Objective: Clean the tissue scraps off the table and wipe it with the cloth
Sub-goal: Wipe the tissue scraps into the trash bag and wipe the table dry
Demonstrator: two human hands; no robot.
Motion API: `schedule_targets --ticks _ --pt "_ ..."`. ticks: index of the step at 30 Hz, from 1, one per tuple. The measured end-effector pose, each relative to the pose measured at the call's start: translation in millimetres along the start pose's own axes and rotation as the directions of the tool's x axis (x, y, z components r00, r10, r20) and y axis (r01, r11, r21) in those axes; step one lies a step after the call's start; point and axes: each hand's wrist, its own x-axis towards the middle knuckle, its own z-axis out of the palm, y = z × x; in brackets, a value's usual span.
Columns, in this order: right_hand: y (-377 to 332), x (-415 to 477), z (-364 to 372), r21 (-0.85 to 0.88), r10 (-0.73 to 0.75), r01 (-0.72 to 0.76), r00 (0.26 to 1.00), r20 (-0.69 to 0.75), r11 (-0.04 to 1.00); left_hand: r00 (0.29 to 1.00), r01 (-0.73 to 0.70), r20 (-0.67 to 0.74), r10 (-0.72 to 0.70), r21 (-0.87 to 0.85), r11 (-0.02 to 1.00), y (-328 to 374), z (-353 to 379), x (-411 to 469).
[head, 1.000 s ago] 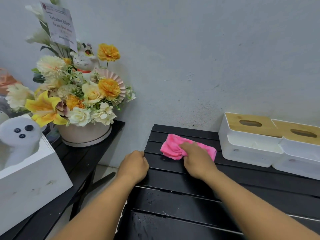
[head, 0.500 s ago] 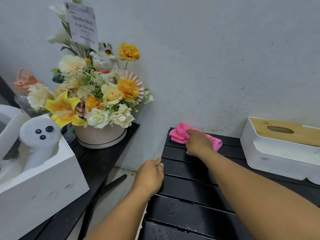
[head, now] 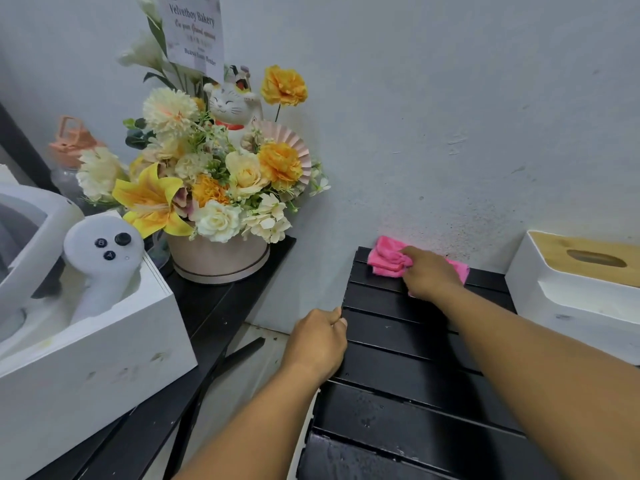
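Observation:
A pink cloth lies bunched at the far left corner of the black slatted table, close to the wall. My right hand lies on top of the cloth and grips it, its fingers curled into the folds. My left hand is curled at the table's left edge, thumb on top of the slat. The slats look wet and shiny near me. No tissue scraps show on the table.
A white tissue box with a wooden lid stands on the table at the right. On a lower black bench to the left are a flower pot with a cat figurine and a white box holding a controller. A floor gap separates the bench from the table.
My right hand has pushed the pink cloth away from me, up to the back left corner by the wall. My left hand has stayed at the table's left edge.

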Motion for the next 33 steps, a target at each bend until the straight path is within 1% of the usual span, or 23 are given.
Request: schedule_targets --ticks 1,2,3,5,6,7,9,11,14,16,18,19,21,24,26,28,29,31,33 --pt "-9 0 2 -0.011 0.010 -0.009 1.000 0.007 1.000 1.000 0.002 0.004 -0.002 0.004 1.000 1 0 0" --pt "-22 -2 6 -0.006 -0.017 0.018 0.999 0.029 1.000 1.000 0.003 0.006 -0.003 0.010 1.000 0 0 0" --pt "-34 -6 10 0.019 -0.084 0.083 0.995 0.062 0.996 1.000 0.000 0.011 0.000 0.019 1.000 -1 0 0" --pt "-53 -19 17 0.101 -0.274 0.261 0.950 0.150 0.960 1.000 -0.011 0.023 0.010 0.033 0.999 -1 -1 2" --pt "-56 -25 19 0.144 -0.343 0.319 0.921 0.185 0.937 1.000 -0.014 0.026 0.013 0.038 0.999 -1 -1 3" --pt "-52 -28 17 0.179 -0.374 0.341 0.905 0.203 0.923 1.000 -0.014 0.024 0.013 0.044 0.999 0 -1 3" --pt "-31 -28 8 0.200 -0.336 0.298 0.921 0.197 0.933 1.000 -0.018 0.015 0.017 0.057 0.998 1 0 3" --pt "-2 -26 -3 0.152 -0.229 0.205 0.959 0.168 0.967 1.000 -0.015 0.008 0.014 0.052 0.999 1 0 3" --pt "37 -23 -18 0.073 -0.042 0.037 0.997 0.068 0.997 1.000 -0.003 0.010 0.002 0.045 0.999 2 1 2" --pt "44 -19 -19 0.034 0.070 -0.070 0.998 0.006 0.997 1.000 0.009 0.001 -0.009 0.047 0.999 2 0 1" --pt "32 -17 -14 -0.015 0.120 -0.120 0.992 -0.032 0.993 1.000 0.015 0.000 -0.015 0.048 0.999 1 0 1" --pt "23 -18 -9 -0.028 0.119 -0.120 0.992 -0.049 0.992 1.000 0.014 0.004 -0.014 0.049 0.999 1 0 1" --pt "5 -23 -1 -0.008 0.062 -0.063 0.997 -0.034 0.998 1.000 0.012 0.013 -0.013 0.046 0.999 2 0 1" --pt "-17 -39 6 0.044 -0.146 0.144 0.988 0.052 0.989 1.000 0.013 0.018 -0.014 0.039 0.999 2 0 2" --pt "-23 -58 8 0.097 -0.294 0.286 0.953 0.077 0.953 1.000 0.011 0.023 -0.012 0.044 0.999 4 -1 1" --pt "-17 -77 5 0.179 -0.385 0.365 0.918 0.091 0.913 0.999 -0.009 0.034 0.007 0.067 0.998 4 -1 0" --pt "-9 -84 2 0.205 -0.405 0.379 0.908 0.106 0.902 0.999 -0.013 0.035 0.010 0.069 0.998 4 -1 0" --pt "10 -90 -5 0.195 -0.400 0.373 0.907 0.129 0.907 1.000 0.007 0.027 -0.009 0.054 0.999 5 -1 0" --pt "24 -87 -12 0.150 -0.323 0.306 0.940 0.108 0.940 0.999 0.020 0.040 -0.023 0.055 0.998 5 -1 1"
